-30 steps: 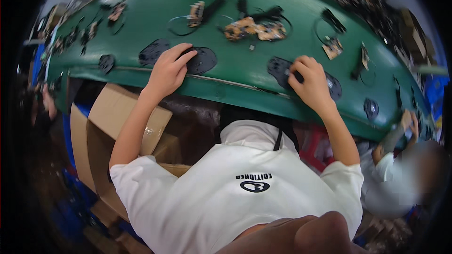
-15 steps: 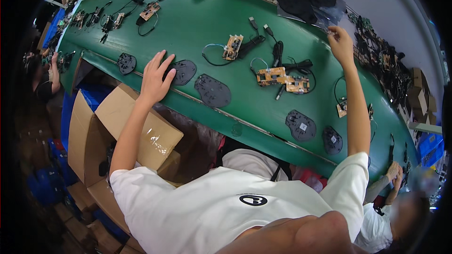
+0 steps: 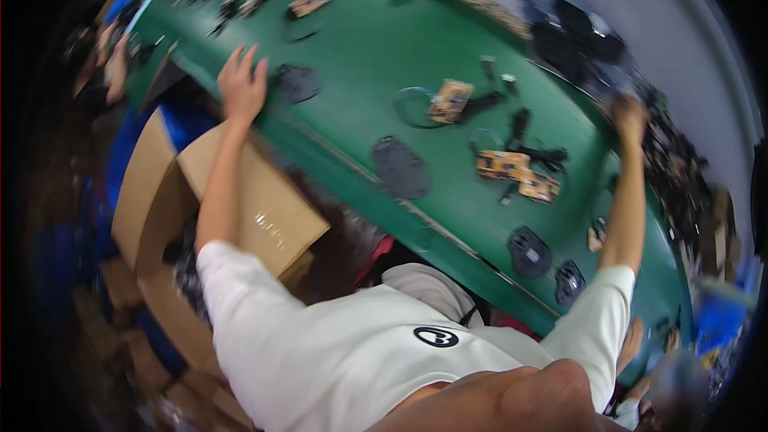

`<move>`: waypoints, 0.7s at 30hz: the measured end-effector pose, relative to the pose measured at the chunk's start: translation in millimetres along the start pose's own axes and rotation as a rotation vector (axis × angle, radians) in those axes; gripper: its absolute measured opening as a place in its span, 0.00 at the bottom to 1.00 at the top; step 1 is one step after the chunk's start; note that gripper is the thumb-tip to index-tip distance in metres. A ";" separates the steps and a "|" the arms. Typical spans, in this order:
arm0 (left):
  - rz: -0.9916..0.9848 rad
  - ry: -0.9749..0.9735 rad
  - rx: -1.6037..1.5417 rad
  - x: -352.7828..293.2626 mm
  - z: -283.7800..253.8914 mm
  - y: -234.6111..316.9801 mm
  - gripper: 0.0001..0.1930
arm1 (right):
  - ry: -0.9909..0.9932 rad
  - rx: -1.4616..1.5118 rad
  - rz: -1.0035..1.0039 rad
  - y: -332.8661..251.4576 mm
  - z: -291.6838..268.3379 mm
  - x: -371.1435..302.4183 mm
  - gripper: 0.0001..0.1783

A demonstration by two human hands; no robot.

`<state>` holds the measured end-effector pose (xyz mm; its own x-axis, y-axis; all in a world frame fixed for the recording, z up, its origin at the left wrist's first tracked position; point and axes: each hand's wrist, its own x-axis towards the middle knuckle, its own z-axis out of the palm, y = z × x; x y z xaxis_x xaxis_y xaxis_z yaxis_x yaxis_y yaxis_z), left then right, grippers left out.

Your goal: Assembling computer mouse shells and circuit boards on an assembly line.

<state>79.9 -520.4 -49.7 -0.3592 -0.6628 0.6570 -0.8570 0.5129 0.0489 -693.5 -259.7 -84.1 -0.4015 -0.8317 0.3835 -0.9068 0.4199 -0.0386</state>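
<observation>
My left hand (image 3: 242,84) is over the green work surface (image 3: 360,40) near its front edge, fingers stretched and apart. Just right of it lies a dark, rounded plastic base plate (image 3: 296,82). A second base plate (image 3: 400,168) lies farther right along the edge. My right hand (image 3: 630,116), blurred, reaches to the far right side. Its fingers look closed at the edge of a clear plastic bag (image 3: 596,72) holding dark flat pieces. Between my hands lie a circuit board (image 3: 450,102) with a cable and a joined pair of boards (image 3: 504,164).
More base plates (image 3: 530,252) lie near my right arm. Behind my right hand is a heap of black cables (image 3: 676,160). An opened cardboard box (image 3: 264,216) stands below my left arm. A co-worker's hand (image 3: 118,64) shows far left; other people's hands show lower right.
The view has shifted and turned, blurring the picture. My left hand has moved left along the edge, and the nearby base plate lies farther left. My right hand stays by the bag.
</observation>
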 end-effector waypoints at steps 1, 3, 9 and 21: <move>-0.082 -0.022 0.040 2.6 6.3 -8.0 0.20 | -0.042 -0.099 -0.062 12.6 -1.5 -1.9 0.16; -0.225 -0.168 0.036 -6.4 10.5 -35.5 0.23 | -0.122 0.100 0.119 -24.5 -33.3 -5.6 0.14; -0.308 -0.240 -0.049 4.9 37.0 -83.9 0.26 | 0.172 0.208 0.217 -28.4 -40.1 -22.1 0.15; -0.365 0.048 -0.059 5.9 62.1 -40.4 0.24 | -0.167 0.622 -0.561 -331.9 -150.9 -171.6 0.20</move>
<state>89.5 -578.9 -94.5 -0.0150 -0.7824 0.6226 -0.9022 0.2790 0.3290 -304.2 -201.6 2.1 0.1591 -0.9199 0.3585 -0.8631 -0.3059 -0.4018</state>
